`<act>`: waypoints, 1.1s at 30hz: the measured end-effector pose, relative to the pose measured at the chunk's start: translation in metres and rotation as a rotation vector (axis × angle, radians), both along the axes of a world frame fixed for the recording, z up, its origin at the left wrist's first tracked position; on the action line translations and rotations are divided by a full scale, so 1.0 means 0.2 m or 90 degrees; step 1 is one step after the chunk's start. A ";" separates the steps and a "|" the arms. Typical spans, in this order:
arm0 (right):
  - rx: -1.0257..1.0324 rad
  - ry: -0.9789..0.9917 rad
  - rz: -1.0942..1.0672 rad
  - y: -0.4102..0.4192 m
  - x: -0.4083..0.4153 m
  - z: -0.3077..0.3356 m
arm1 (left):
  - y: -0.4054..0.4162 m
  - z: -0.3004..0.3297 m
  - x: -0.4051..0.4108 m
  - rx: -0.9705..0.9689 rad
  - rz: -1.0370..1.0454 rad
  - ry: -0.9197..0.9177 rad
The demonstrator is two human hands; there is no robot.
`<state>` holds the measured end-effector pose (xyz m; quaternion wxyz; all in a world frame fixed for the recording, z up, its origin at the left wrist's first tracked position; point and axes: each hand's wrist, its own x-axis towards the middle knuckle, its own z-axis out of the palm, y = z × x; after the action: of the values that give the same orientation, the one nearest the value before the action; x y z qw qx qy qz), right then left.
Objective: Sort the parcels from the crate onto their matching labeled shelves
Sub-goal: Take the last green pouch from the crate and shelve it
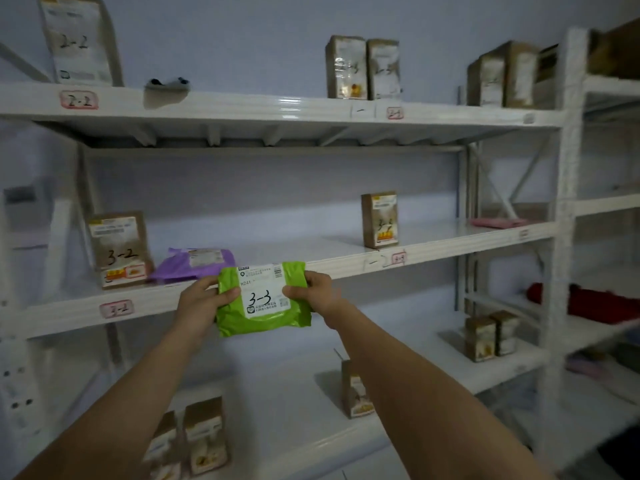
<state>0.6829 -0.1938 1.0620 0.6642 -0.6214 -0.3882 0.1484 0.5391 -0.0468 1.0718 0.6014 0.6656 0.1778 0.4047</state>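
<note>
A green plastic parcel [265,322] with a white label reading "3-3" is held up in front of the middle shelf [339,249]. My left hand [202,301] grips its left edge and my right hand [313,294] grips its right edge. On the shelf edge, a pink tag [116,309] reads "3-2" at the left, and another small pink tag [398,258] sits further right, too blurred to read. A brown box [379,220] marked "3-3" stands upright above that right tag. The crate is out of view.
A brown box [119,249] marked "3-2" and a purple bag [194,265] lie at the middle shelf's left. The top shelf [242,110] holds a "2-2" parcel [78,39] and several brown boxes. More boxes stand on lower shelves. A second rack [606,202] stands at right.
</note>
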 end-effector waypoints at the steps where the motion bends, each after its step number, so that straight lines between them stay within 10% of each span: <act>1: -0.001 -0.006 -0.019 -0.11 0.10 0.01 | -0.09 0.01 0.12 0.008 -0.018 -0.002; 12: -0.003 0.019 -0.172 -0.93 0.81 -0.02 | -0.77 0.03 1.03 0.035 -0.175 0.020; 33: 0.001 -0.058 -0.408 -1.21 1.64 0.31 | -1.01 0.29 2.14 0.104 -0.258 -0.024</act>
<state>1.0108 -0.4365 1.1231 0.6592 -0.7177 -0.2023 -0.0967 0.9680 -0.2486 1.1293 0.6176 0.7267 -0.0045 0.3007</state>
